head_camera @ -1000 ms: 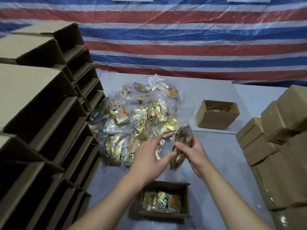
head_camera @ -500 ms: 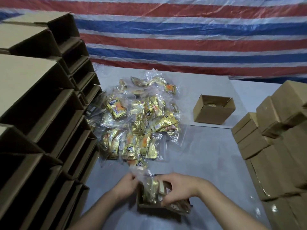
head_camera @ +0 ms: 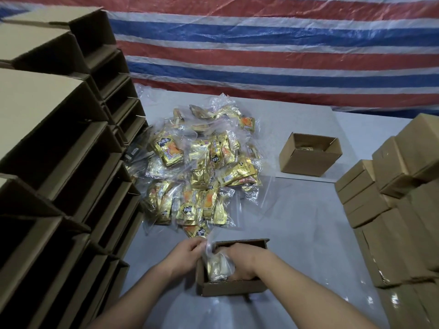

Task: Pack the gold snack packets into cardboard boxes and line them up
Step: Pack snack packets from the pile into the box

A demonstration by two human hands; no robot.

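Observation:
An open cardboard box (head_camera: 231,288) sits on the grey table right in front of me. My right hand (head_camera: 242,260) is down inside it, pressing on a clear bag of gold snack packets (head_camera: 217,267). My left hand (head_camera: 187,254) is at the box's left wall and pinches the bag's loose plastic top. A heap of gold snack packets in clear bags (head_camera: 202,167) lies further back, in the middle of the table.
Stacks of empty open cardboard boxes (head_camera: 59,162) fill the left side. Closed boxes (head_camera: 392,198) are piled at the right edge. Another open box (head_camera: 310,154) stands at the back right. A striped tarp hangs behind the table.
Both hands brought a bag of packets down from above the heap into the near box. The right hand now sits deeper in the box and the left holds the bag's top.

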